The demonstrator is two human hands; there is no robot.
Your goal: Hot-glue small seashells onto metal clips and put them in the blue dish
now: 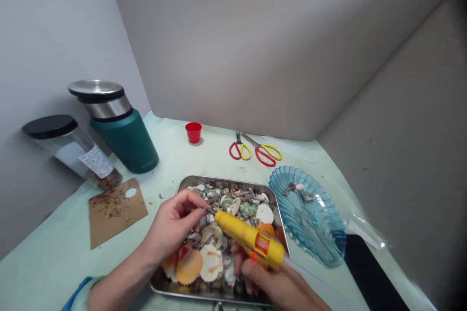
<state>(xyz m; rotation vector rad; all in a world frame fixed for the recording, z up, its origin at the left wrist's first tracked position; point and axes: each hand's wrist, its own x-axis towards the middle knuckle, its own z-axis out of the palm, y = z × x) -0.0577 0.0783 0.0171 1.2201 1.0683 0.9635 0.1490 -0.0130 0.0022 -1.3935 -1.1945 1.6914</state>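
Observation:
My right hand [272, 279] grips a yellow glue gun [250, 239] low in the view, its nozzle pointing up-left over a metal tray [182, 185] full of seashells. My left hand [175, 226] hovers over the tray's left side, its fingers pinched on a small item right at the gun's tip; I cannot make out what it is. Large orange and white scallop shells [200, 263] lie under both hands.
A blue shell-shaped glass dish [310, 218] with a few small shells stands to the right of the tray. Two red-and-yellow scissors [255, 149], a red cup [193, 132], a green flask [120, 129], a clear jar [73, 150] and a brown card [115, 211] lie around.

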